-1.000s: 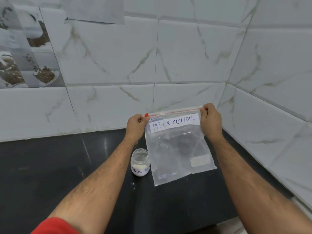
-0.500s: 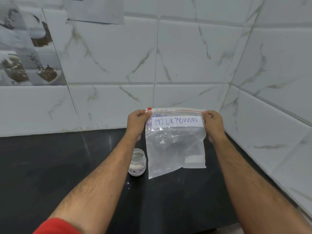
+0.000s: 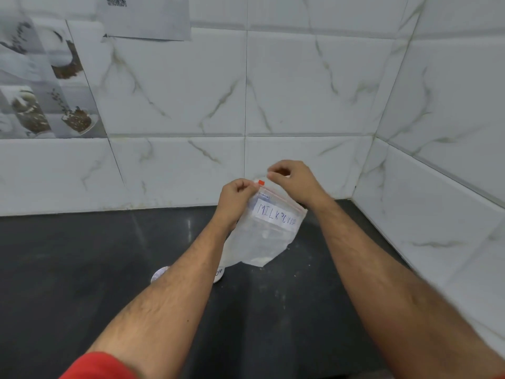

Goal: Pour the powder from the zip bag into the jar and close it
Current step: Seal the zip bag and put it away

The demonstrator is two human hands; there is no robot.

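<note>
A clear zip bag [image 3: 263, 236] labelled MILK POWDER hangs tilted above the black counter, with a little white powder in its lowest corner. My left hand [image 3: 236, 199] pinches the bag's top left corner beside the red zip tab [image 3: 261, 183]. My right hand [image 3: 296, 181] sits just above that tab with curled fingertips pinching the bag's top edge. The jar [image 3: 219, 273] stands on the counter under the bag, almost wholly hidden behind my left forearm. Only a sliver of its label shows.
A round silver lid [image 3: 159, 273] lies on the black counter [image 3: 82, 269] left of my left forearm. White marble-tile walls close the back and the right side, meeting in a corner behind the bag. Paper sheets hang on the wall at upper left.
My right hand has left the bag's right top corner and moved left to the red tab end. The bag now hangs tilted from its left end, and the view has shifted.
</note>
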